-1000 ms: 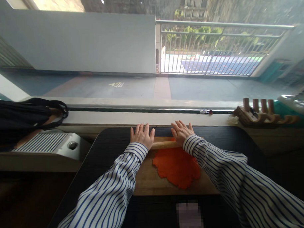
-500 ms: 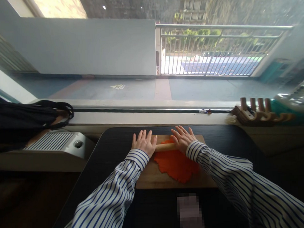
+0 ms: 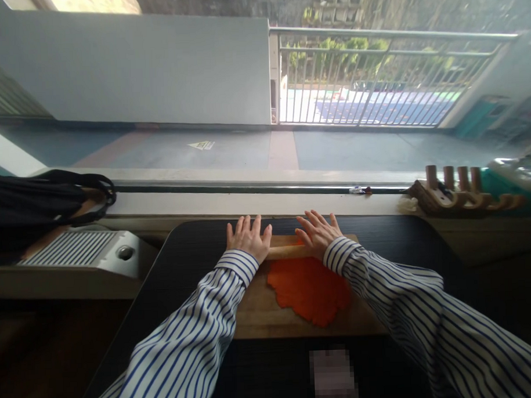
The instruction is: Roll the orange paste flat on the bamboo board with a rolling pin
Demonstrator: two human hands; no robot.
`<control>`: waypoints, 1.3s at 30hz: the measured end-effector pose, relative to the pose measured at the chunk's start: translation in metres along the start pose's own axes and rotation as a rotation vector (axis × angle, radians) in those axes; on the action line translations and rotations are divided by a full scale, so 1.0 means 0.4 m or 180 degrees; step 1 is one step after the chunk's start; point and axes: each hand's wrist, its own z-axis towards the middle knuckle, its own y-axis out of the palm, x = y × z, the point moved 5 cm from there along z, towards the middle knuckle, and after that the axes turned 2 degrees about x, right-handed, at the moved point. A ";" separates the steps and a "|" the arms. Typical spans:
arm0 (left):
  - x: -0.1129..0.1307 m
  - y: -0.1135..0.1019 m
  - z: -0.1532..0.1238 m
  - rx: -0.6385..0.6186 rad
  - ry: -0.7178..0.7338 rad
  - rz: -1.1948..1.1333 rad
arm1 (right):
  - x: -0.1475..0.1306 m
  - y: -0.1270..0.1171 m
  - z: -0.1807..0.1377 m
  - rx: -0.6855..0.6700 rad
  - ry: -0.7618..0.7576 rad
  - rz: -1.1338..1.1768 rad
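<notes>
A flattened sheet of orange dough or clay [image 3: 310, 290] lies on a wooden board [image 3: 256, 321], its edges uneven. Across the sheet's far part rests a pale wooden rolling pin [image 3: 287, 253]. My left hand [image 3: 248, 239] lies over the pin's left end, palm down with fingers spread. Over the right end is my right hand [image 3: 319, 235], also flat with its fingers apart. Both palms hide the pin's ends. Striped sleeves cover both forearms, and the right one hides part of the board's right side.
The board lies on a black table [image 3: 193, 248] against a window sill [image 3: 231, 205]. A black bag [image 3: 34, 198] and a white vented unit [image 3: 123, 253] are at the left. A brown holder with upright pegs [image 3: 454, 195] stands on the sill at the right.
The view has tilted slightly down. My hands and the rolling pin have shifted a little away from me, toward the board's far edge, and both hands remain flat on the pin.
</notes>
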 end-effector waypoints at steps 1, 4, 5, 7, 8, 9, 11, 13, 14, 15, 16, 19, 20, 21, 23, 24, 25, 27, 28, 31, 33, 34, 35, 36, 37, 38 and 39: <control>-0.002 0.003 0.015 -0.0020 -0.0016 -0.0019 | 0.003 0.000 0.012 -0.0009 0.0022 0.0031; -0.006 0.010 0.057 -0.0103 -0.0053 -0.0084 | 0.015 -0.001 0.045 -0.0061 0.0133 0.0112; -0.007 0.012 0.068 -0.0141 -0.0074 -0.0104 | 0.019 0.000 0.054 -0.0088 0.0188 0.0124; -0.008 0.013 0.082 -0.0201 -0.0117 -0.0125 | 0.024 0.000 0.068 -0.0140 0.0256 0.0149; -0.008 0.014 0.084 -0.0228 -0.0128 -0.0127 | 0.025 0.000 0.071 -0.0159 0.0255 0.0162; -0.008 0.015 0.083 -0.0255 -0.0132 -0.0124 | 0.024 0.000 0.073 -0.0174 0.0235 0.0176; -0.007 0.016 0.070 -0.0299 -0.0106 -0.0122 | 0.020 0.002 0.067 -0.0214 0.0155 0.0200; -0.006 0.018 0.048 -0.0359 -0.0064 -0.0135 | 0.012 0.004 0.051 -0.0234 0.0056 0.0201; -0.005 0.018 0.035 -0.0391 -0.0049 -0.0141 | 0.008 0.005 0.040 -0.0237 0.0006 0.0190; -0.004 0.018 0.021 -0.0418 -0.0032 -0.0144 | 0.004 0.006 0.027 -0.0229 -0.0046 0.0169; -0.003 0.016 0.007 -0.0438 -0.0016 -0.0142 | -0.001 0.006 0.014 -0.0210 -0.0095 0.0142; 0.004 0.005 -0.034 -0.0402 0.0032 -0.0087 | -0.012 0.005 -0.024 -0.0154 -0.0185 0.0061; 0.008 0.000 -0.047 -0.0358 0.0056 -0.0053 | -0.015 0.004 -0.035 -0.0162 -0.0194 0.0050; 0.012 -0.006 -0.059 -0.0315 0.0081 -0.0019 | -0.018 0.005 -0.046 -0.0188 -0.0197 0.0048; 0.019 -0.015 -0.082 -0.0258 0.0121 0.0039 | -0.023 0.005 -0.065 -0.0258 -0.0211 0.0052; 0.022 -0.018 -0.092 -0.0245 0.0134 0.0056 | -0.025 0.004 -0.074 -0.0280 -0.0214 0.0052; 0.024 -0.020 -0.102 -0.0246 0.0147 0.0065 | -0.028 0.003 -0.082 -0.0293 -0.0215 0.0053; 0.026 -0.022 -0.120 -0.0261 0.0169 0.0064 | -0.032 0.003 -0.101 -0.0287 -0.0224 0.0060; 0.026 -0.022 -0.130 -0.0264 0.0181 0.0062 | -0.035 0.004 -0.112 -0.0276 -0.0243 0.0067; 0.025 -0.022 -0.163 -0.0225 0.0248 0.0057 | -0.046 0.009 -0.153 -0.0185 -0.0360 0.0084; 0.027 -0.024 -0.189 -0.0183 0.0339 0.0042 | -0.052 0.015 -0.183 -0.0134 -0.0417 0.0103; 0.028 -0.025 -0.203 -0.0164 0.0391 0.0030 | -0.054 0.018 -0.198 -0.0122 -0.0429 0.0118; 0.028 -0.027 -0.216 -0.0144 0.0434 0.0020 | -0.056 0.021 -0.212 -0.0126 -0.0441 0.0135; 0.029 -0.029 -0.229 -0.0123 0.0468 0.0014 | -0.058 0.023 -0.225 -0.0132 -0.0457 0.0153; 0.028 -0.031 -0.240 -0.0096 0.0497 0.0010 | -0.060 0.024 -0.237 -0.0128 -0.0485 0.0169; 0.027 -0.034 -0.250 -0.0069 0.0528 0.0002 | -0.063 0.024 -0.247 -0.0115 -0.0523 0.0184; 0.025 -0.036 -0.257 -0.0043 0.0566 -0.0013 | -0.066 0.023 -0.257 -0.0098 -0.0566 0.0197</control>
